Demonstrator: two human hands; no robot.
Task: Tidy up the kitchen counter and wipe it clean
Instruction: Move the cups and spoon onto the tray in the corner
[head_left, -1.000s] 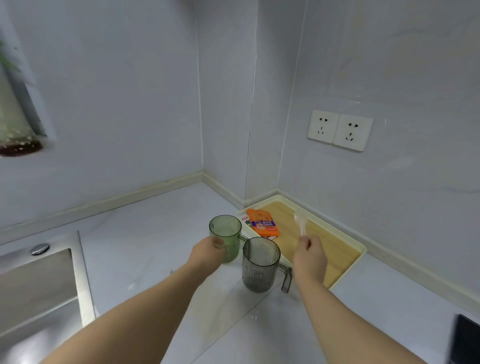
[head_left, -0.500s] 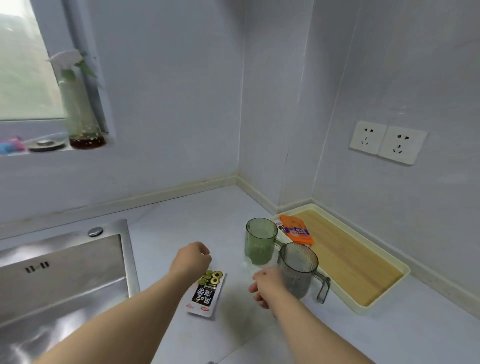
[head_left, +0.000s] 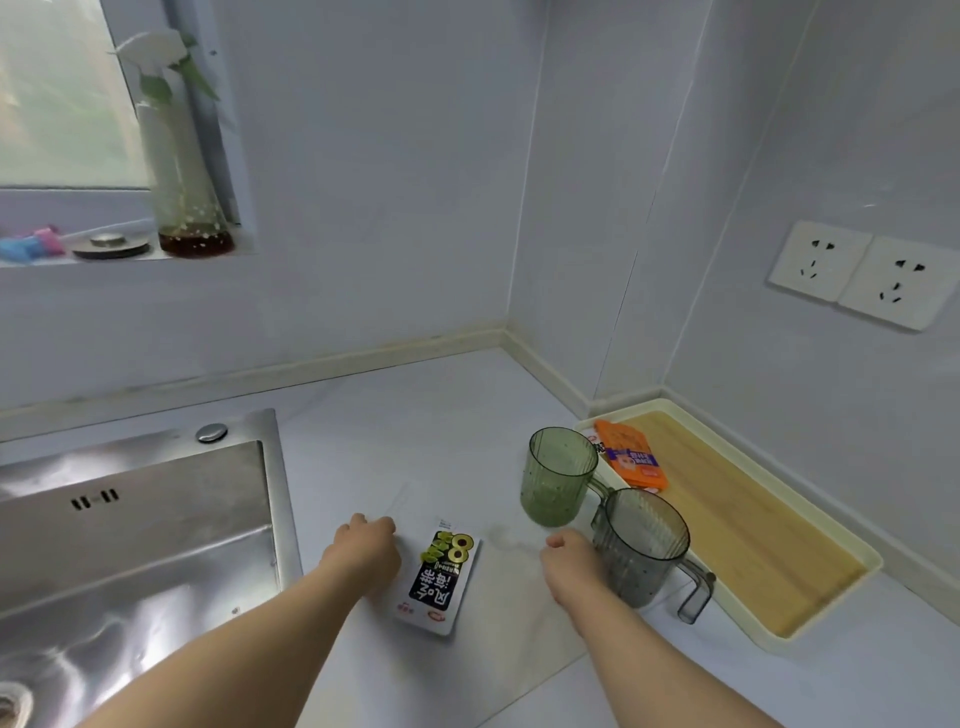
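A black-and-white snack packet (head_left: 442, 578) lies flat on the pale counter (head_left: 415, 426). My left hand (head_left: 365, 546) rests just left of it with its fingers curled under, and I see nothing in it. My right hand (head_left: 569, 564) is curled beside the grey ribbed cup (head_left: 642, 550). It seems to pinch a translucent spoon (head_left: 506, 538), which shows only faintly against the counter. A green ribbed cup (head_left: 557, 477) stands upright behind the grey one. An orange packet (head_left: 630, 460) lies in the far end of the cream tray (head_left: 826, 631) with a wooden base.
A steel sink (head_left: 130, 545) fills the left side. The tray sits against the right wall under two wall sockets (head_left: 857, 273). On the window sill stand a glass vase (head_left: 182, 208) with a flower, a metal sink plug (head_left: 110, 244) and blue and pink items (head_left: 28, 247).
My left hand has let go of the green cup and dropped next to the snack packet. My right hand came away from over the tray to the counter in front of the grey cup. The view swung left.
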